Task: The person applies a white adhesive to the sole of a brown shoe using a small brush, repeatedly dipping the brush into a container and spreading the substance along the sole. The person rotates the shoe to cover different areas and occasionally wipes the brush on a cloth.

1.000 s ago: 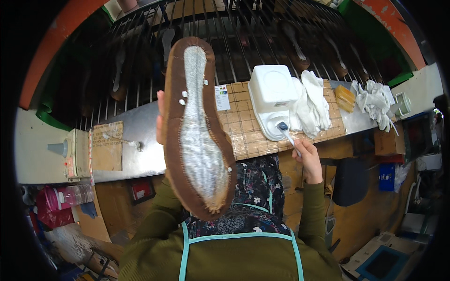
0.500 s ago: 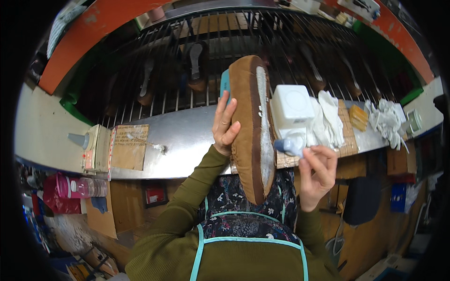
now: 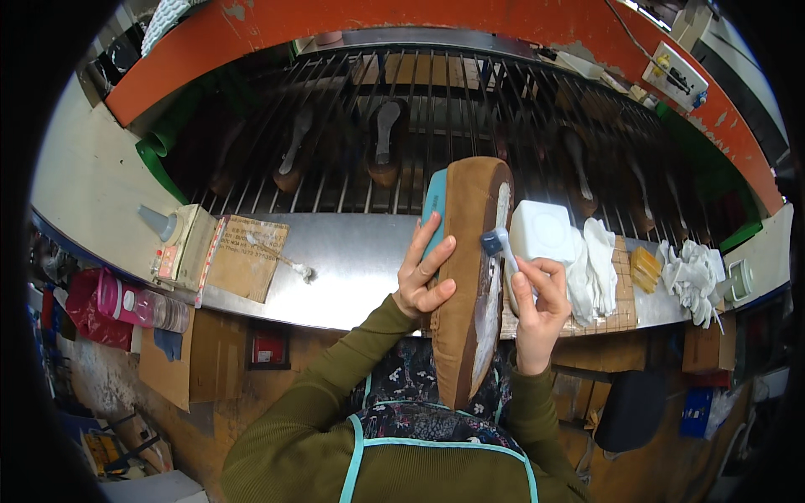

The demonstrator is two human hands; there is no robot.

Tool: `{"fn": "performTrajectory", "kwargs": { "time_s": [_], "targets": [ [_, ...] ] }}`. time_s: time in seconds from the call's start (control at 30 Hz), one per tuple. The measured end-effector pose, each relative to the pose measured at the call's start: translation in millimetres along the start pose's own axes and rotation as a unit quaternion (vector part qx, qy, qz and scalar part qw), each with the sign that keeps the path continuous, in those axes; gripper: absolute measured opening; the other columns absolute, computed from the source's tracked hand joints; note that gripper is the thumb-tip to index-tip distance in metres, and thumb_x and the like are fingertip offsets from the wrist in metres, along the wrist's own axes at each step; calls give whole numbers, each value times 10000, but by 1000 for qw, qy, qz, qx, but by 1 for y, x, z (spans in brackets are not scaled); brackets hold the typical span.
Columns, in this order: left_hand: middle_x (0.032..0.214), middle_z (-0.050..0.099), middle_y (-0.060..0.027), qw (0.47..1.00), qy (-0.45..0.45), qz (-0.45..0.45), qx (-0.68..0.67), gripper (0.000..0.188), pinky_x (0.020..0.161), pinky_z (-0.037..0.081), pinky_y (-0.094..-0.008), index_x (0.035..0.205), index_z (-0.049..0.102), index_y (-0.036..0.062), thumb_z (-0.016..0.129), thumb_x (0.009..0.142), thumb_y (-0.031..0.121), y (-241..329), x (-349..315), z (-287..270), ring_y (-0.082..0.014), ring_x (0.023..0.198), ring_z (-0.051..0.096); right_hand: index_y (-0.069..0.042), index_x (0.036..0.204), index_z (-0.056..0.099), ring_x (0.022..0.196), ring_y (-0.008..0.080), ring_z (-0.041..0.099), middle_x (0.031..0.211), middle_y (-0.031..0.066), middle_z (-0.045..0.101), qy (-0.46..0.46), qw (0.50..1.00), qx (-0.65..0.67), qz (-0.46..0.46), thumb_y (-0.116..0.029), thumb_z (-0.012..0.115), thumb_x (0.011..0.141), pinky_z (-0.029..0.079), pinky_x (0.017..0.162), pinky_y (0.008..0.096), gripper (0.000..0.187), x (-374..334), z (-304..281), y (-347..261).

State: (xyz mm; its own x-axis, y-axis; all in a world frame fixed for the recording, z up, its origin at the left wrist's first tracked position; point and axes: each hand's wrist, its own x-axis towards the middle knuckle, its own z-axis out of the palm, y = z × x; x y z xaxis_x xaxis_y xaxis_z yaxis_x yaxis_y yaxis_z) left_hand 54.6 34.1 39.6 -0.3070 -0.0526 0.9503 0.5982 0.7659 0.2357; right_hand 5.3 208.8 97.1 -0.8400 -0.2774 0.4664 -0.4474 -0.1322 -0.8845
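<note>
at the shiny worktop [image 3: 352, 251] beside metal bars [image 3: 419, 109], a brown shoe [image 3: 470, 214]

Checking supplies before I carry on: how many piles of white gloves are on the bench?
2: one pile just right of the white container, near the right hand; the other pile farther right, past the yellow block. Gloves overlap, so some may be hidden.

Footwear workshop. Several upturned shoes [image 3: 387, 142] lie among the parallel metal bars [image 3: 342, 198] of a bay with a chipped orange frame [image 3: 503, 18]; a brown shoe [image 3: 461, 260] is held at the metal-topped bench [image 3: 335, 281]. White work gloves [image 3: 597, 272], a white plastic container [image 3: 543, 230] and a piece of cardboard [image 3: 235, 281] rest on the bench, and the person [image 3: 310, 436] working there wears a patterned apron [image 3: 432, 416] over an olive top [image 3: 419, 478].
</note>
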Motion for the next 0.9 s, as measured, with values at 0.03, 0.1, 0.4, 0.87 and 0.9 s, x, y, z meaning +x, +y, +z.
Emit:
{"fn": "performTrajectory", "kwargs": {
  "time_s": [0.03,0.1,0.4,0.87,0.9],
  "targets": [
    [1394,440,-195,1000,-2,0,-1,414,1005,293,-702,1227,427,261,608,865,171,1,0,-1,-551,1240,405,-18,1028,713,835,95,515,980,51,515,-2,999,-20,-29,-27,660,854,423,599,194,182,7,0,3],
    [1397,438,-194,1000,-6,-12,-12,414,1006,289,-703,1231,426,263,603,868,177,3,2,-2,-553,1240,402,-30,1029,717,812,77,500,973,39,514,-2,999,-25,-41,-31,665,853,397,569,179,184,20,0,7],
    [1392,445,-189,998,-22,-41,-42,384,1019,270,-701,1235,425,265,579,890,197,4,2,-7,-557,1247,391,-47,1011,725,752,64,503,972,34,511,26,988,-59,-143,-18,688,836,389,557,176,182,69,3,7],
    [1385,452,-211,1000,-21,-8,22,410,1025,328,-644,1229,412,225,605,876,143,-7,10,-8,-523,1244,427,-33,968,732,725,83,532,919,37,567,-161,983,0,-90,-28,721,795,408,571,197,173,31,-33,20],
    [1382,455,-212,999,-20,-6,27,412,1025,331,-639,1227,413,221,609,873,140,-7,11,-8,-520,1245,427,-32,969,732,723,84,533,921,39,565,-167,982,2,-88,-29,722,794,409,570,197,175,27,-34,20]
  ]
}}
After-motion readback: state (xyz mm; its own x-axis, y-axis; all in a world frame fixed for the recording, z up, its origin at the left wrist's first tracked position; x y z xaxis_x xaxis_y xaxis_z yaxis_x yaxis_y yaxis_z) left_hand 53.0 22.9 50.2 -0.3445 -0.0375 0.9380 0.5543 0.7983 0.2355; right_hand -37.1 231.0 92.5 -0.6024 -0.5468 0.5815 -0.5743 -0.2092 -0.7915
